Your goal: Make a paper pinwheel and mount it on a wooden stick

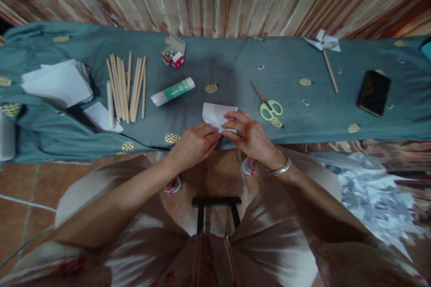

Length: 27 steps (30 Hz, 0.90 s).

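A small folded white paper (215,114) lies at the near edge of the teal cloth-covered table (235,67). My left hand (193,143) pinches its lower left part with closed fingers. My right hand (249,134), with a silver bangle on the wrist, grips the paper's right side between fingertips and thumb. Green-handled scissors (269,107) lie just right of my right hand. A white glue stick with a green label (172,92) lies to the upper left of the paper.
Wooden sticks (126,87), a stack of white sheets (57,83) and a smaller paper piece (101,116) lie at left. A small open box (173,54) sits at the back. A paper pinwheel (325,49) and black phone (373,92) lie at right. Paper scraps (373,197) cover the floor.
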Tool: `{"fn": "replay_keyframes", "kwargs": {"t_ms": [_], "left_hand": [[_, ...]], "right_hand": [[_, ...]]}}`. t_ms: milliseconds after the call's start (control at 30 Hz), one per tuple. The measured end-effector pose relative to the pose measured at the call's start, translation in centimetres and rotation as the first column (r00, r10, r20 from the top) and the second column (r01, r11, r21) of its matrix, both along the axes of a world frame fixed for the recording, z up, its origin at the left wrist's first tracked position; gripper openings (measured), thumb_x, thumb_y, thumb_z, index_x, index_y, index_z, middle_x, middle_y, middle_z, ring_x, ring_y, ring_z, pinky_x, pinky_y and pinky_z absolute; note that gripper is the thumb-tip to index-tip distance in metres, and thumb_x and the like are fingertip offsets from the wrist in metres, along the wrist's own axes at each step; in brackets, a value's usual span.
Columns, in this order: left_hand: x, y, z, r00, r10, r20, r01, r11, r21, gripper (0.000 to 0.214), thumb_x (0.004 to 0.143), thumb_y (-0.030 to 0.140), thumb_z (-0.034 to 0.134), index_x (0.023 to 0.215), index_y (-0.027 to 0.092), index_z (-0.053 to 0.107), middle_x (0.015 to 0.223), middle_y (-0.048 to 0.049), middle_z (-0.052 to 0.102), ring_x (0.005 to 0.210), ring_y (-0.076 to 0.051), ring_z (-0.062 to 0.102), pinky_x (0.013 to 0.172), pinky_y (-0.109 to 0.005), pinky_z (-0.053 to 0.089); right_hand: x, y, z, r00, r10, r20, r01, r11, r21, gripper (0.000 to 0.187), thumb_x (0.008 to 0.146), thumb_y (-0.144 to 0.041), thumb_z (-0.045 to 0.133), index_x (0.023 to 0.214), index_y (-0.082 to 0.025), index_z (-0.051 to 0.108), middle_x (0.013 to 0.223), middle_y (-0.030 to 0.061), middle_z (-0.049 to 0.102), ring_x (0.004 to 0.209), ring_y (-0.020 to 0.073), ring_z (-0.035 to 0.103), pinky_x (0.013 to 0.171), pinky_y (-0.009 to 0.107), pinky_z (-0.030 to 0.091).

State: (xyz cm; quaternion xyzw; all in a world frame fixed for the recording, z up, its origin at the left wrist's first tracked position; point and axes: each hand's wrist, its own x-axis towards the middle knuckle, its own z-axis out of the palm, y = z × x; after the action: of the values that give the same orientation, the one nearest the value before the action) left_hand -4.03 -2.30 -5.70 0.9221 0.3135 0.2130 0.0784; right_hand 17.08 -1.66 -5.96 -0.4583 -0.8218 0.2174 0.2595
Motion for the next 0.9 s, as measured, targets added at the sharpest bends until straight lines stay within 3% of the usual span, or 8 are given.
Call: {"fn": "replay_keyframes", "kwargs": {"t_ms": [900], "left_hand": [[-0.02, -0.15, 0.23, 0.999, 0.02, -0.048, -0.019, 1.0, 0.004, 0.028, 0.1, 0.022, 0.044, 0.097, 0.012, 0.07, 0.09, -0.0082, 0.07, 0.085, -0.019, 0.065, 0.077, -0.029, 0.055]], "right_hand": [[0.08, -0.15, 0.3, 0.999, -0.005, 0.048, 0.004, 1.0, 0.016, 0.015, 0.091, -0.027, 0.064, 0.101, -0.019, 0.072, 0.122, 0.0126, 0.067, 0.11, 0.0291, 0.063, 0.1, 0.05, 0.049]]}}
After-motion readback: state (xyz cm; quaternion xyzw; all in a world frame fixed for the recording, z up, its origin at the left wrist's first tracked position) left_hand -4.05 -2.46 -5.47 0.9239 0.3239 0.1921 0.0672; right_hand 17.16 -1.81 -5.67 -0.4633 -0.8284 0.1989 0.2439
